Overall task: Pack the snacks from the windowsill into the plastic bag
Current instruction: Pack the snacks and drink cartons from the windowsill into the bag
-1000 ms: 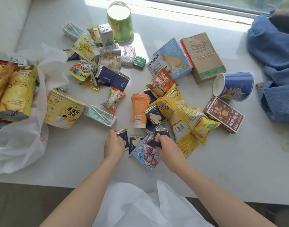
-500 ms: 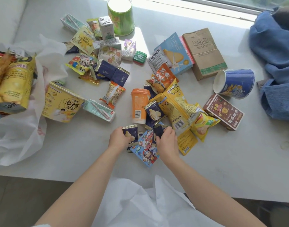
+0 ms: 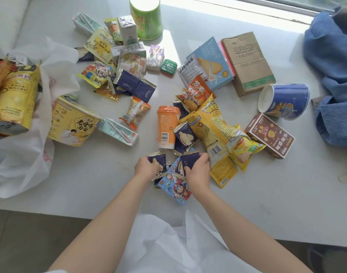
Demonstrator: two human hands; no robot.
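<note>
- Now, left hand: fingers curled round a small navy packet, held just above the windowsill.
- Right hand: fingers pinching a second navy packet, close beside the first.
- Under both hands: a blue cartoon packet flat on the sill.
- Just beyond: orange cup, yellow bags, more snacks scattered toward the window.
- Far left: white plastic bag, open, yellow packs inside.
- Far right: blue cloth.

One head-worn wide-angle view looks steeply down, close over the windowsill toward the window
</note>
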